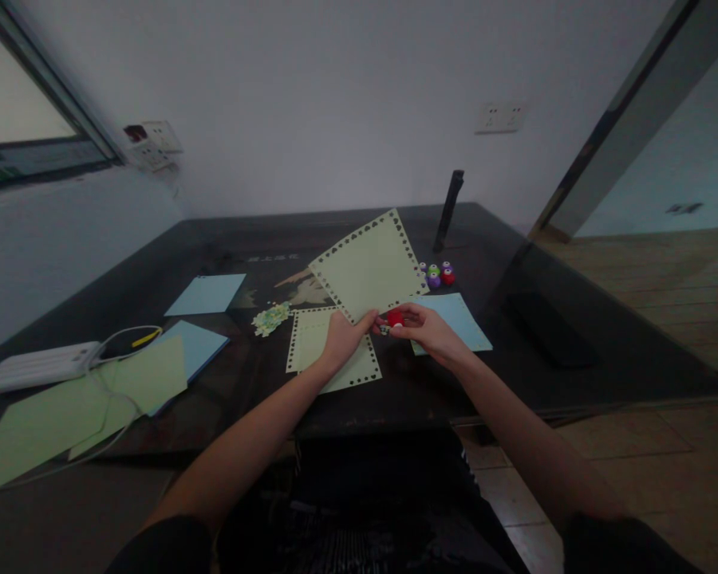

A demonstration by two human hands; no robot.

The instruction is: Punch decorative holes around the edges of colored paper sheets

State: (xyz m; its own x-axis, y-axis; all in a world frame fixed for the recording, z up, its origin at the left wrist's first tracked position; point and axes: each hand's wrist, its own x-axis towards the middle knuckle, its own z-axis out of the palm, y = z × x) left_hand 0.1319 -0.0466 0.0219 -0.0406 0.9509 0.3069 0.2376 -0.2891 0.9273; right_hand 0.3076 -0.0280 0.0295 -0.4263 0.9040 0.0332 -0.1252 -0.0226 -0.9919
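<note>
My left hand (pixel 345 335) grips a pale green paper sheet (pixel 371 263) by its lower corner, and the sheet tilts up from the table. Small punched shapes run along its edges. My right hand (pixel 424 325) is closed on a small red and white craft punch (pixel 396 319) at the sheet's lower right edge. Below my left hand lie more pale green sheets (pixel 335 379) with punched borders. Under my right hand rests a light blue sheet (pixel 458 319). Several coloured punches (pixel 434 279) in purple, green and red stand behind it.
A pile of small paper cut-outs (pixel 270 319) lies left of centre. Farther left are blue paper (pixel 208 295), green paper (pixel 96 399) and a white power bank (pixel 41 368) with a cable. A black upright object (pixel 448 211) stands at the back; a dark flat object (pixel 550 328) lies right.
</note>
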